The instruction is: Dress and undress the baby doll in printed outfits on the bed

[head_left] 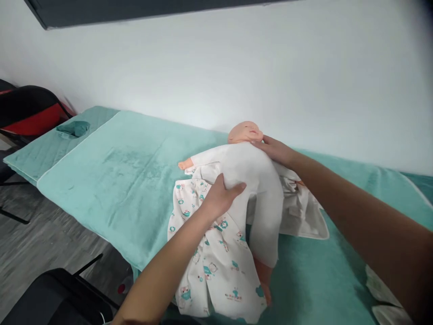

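A baby doll (250,180) with a white cloth body lies on a teal-covered table (115,171), its head (245,132) toward the wall. Under it lies an open white garment printed with small animals (216,262). My left hand (221,196) grips the doll's side at the hip, thumb over the body. My right hand (275,149) cups the doll's neck and shoulder just below the head. The doll is lifted a little off the garment. Its bare feet (265,280) point toward me.
A folded teal cloth (72,128) lies at the table's far left end. A black and red chair (27,113) stands at the left, another black seat (57,298) at the bottom left. White cloth pieces (382,289) lie at the right edge. A white wall runs behind.
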The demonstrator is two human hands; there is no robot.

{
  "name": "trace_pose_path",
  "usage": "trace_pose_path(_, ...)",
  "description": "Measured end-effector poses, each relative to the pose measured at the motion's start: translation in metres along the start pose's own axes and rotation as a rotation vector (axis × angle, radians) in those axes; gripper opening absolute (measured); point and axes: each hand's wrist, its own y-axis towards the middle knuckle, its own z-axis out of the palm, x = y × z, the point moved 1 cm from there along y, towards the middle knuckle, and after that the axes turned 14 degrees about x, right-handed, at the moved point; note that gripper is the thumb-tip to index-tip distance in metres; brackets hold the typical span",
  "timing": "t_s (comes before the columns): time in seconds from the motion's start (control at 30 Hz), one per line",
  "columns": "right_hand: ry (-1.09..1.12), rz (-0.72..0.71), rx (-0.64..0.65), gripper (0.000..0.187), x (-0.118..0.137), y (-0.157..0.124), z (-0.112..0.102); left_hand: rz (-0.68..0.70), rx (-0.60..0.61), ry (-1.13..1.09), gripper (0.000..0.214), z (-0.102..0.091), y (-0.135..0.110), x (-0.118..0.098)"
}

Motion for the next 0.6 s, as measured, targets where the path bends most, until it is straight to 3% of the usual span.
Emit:
trace_pose_path(0.1,0.021,-0.022,0.015,0.068,0.028,0.01,-0.001,-0.005,-0.031,-0.008,0.052,-0.017,0.003,-0.018)
trace_pose_path(0.2,0.044,-0.043,-0.011,0.068,0.066,0.035,0.011,-0.011,-0.094,-0.006,0.055,-0.054,-0.003,-0.038)
trace_pose_path(0.27,0.049,-0.07,-0.024,0.067,0.094,0.057,0.028,-0.003,-0.13,-0.058,0.059,-0.087,-0.009,-0.047)
trace_pose_path(0.4,0.111,-0.213,0.081,0.054,0.141,0.109,0.077,-0.008,-0.195,-0.145,0.062,-0.158,-0.021,-0.051)
trace_pose_path(0.5,0.136,-0.316,0.134,0.048,0.16,0.142,0.112,-0.016,-0.24,-0.154,0.06,-0.202,-0.027,-0.045)
trace_pose_path(0.6,0.107,-0.35,0.152,0.058,0.164,0.163,0.135,-0.017,-0.298,-0.157,0.06,-0.232,-0.029,-0.036)
